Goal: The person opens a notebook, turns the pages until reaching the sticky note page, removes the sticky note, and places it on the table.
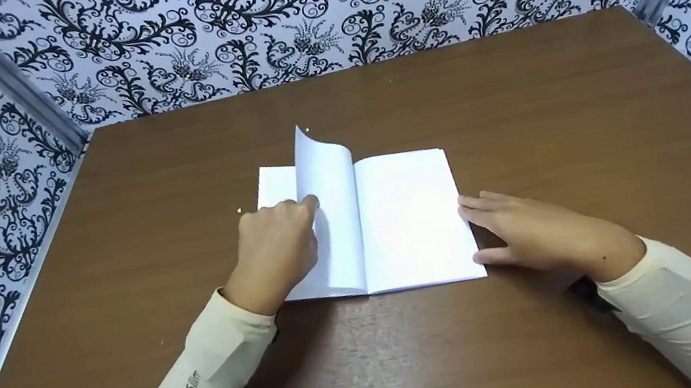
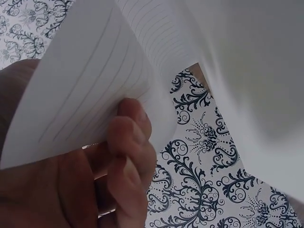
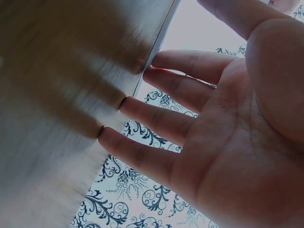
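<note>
While a notebook [image 1: 391, 221] lies open at the middle of a brown table [image 1: 579, 104], a person's left hand [image 1: 275, 249] pinches one ruled page [image 1: 331, 210] by its outer edge and holds it upright over the spine, curling between the two halves of the book. The left wrist view shows the fingers [image 2: 130, 142] curled against that lined sheet, which bends above them. The right hand [image 1: 532, 231] rests flat just beside the notebook's right edge, fingers straight and spread, their tips touching the edge of the right-hand page and gripping nothing; the right wrist view shows the open palm [image 3: 237, 142] the same way. Judged from this, the page turn is about half done: the sheet is lifted and standing but has not been laid down on either side. Patterned black-and-white wall panels [image 1: 317, 6] stand behind and to both sides of the table.
</note>
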Tool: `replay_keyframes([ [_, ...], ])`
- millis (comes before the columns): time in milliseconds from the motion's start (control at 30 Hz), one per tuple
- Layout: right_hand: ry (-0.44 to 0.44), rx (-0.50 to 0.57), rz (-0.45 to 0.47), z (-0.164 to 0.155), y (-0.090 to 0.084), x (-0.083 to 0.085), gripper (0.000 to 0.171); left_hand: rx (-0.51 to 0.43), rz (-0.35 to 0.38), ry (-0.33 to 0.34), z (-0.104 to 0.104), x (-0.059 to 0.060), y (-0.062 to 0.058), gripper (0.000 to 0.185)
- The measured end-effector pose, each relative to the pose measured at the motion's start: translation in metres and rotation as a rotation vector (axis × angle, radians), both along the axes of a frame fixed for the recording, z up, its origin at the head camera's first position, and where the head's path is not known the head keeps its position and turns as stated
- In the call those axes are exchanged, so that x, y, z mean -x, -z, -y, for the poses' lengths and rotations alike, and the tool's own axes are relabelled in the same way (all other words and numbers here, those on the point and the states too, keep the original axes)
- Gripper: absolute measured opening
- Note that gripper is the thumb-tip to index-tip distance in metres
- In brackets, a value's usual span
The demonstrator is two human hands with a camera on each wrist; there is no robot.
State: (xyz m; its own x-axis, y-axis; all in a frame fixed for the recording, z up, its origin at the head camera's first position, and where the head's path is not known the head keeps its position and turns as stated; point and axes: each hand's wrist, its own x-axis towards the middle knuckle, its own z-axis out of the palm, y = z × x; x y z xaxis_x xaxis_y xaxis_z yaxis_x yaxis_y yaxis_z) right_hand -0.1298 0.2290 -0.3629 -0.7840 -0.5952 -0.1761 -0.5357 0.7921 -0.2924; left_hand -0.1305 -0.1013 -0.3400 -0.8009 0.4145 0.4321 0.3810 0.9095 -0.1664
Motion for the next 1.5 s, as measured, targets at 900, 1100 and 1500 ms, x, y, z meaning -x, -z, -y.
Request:
replay_keyframes([
  [900,-0.015,0.018,-0.022,-0.0006,0.0012,-0.0004,0.064,0.145,0.247,-0.029,0.0071,0.0064,0.0085,0.008],
  [1100,-0.007,0.015,-0.017,-0.0001,0.001,-0.0007,0.064,0.211,0.307,-0.057,0.0077,0.0064,0.009,0.01],
  [1500,-0.017,0.03,-0.019,-0.0015,0.0021,-0.0005,0.064,0.239,0.395,-0.093,0.0086,0.0064,0.007,0.012],
])
